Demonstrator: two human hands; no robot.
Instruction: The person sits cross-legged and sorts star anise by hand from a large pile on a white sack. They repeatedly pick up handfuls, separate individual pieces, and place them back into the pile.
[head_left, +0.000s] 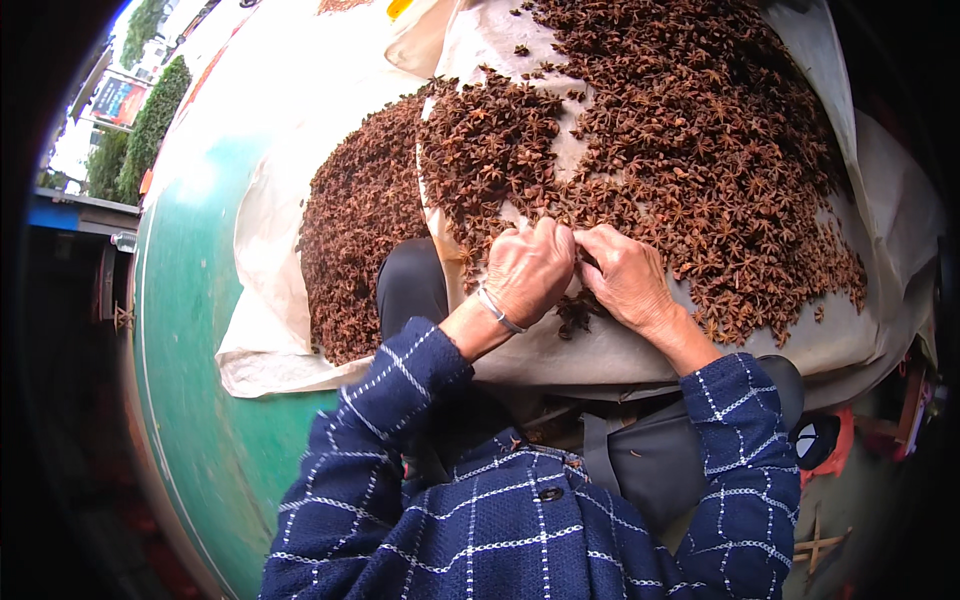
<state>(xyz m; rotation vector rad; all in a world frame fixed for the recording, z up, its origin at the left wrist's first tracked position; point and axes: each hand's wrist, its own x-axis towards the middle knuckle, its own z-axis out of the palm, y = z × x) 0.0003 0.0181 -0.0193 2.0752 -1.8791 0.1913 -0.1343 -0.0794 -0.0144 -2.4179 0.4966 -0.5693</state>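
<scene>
Dried star anise (720, 165) lies in a broad brown heap on a pale woven sheet (570, 360). A smaller pile of star anise (491, 142) sits left of it, and a dense pile (360, 210) farther left. My left hand (529, 266), with a silver bangle at the wrist, meets my right hand (622, 274) at the near edge of the heap. Fingers of both are bent and their tips come together; whatever may be between them is hidden. Just below the hands, a few dark star anise pieces (576, 313) rest on the sheet.
A green surface with a white line (195, 300) extends at the left under the sheets. My knee (411, 281) rises beside the left pile. Folded sheet edges (855, 150) stand at the right. A red item (836, 450) and a wooden cross-piece (817, 544) are low at the right.
</scene>
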